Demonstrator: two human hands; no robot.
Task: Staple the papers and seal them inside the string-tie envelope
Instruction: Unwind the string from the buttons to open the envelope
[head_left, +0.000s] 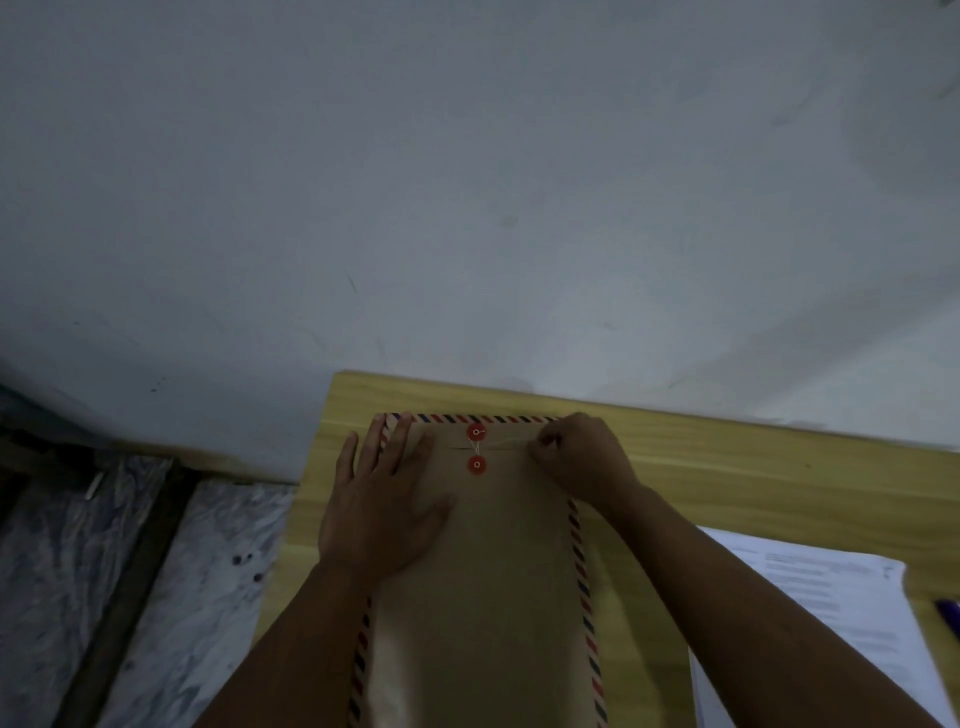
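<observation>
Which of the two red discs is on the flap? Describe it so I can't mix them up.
Start at the brown envelope with the red-and-blue striped border on the wooden table. Near its far end, between the left hand and the right hand, sit two red discs. The flap disc is the farther one, just under the striped edge; the other disc lies nearer the person.

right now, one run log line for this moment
step: winding string | left hand: flat on envelope | right hand: pinching string | flap: closed
</observation>
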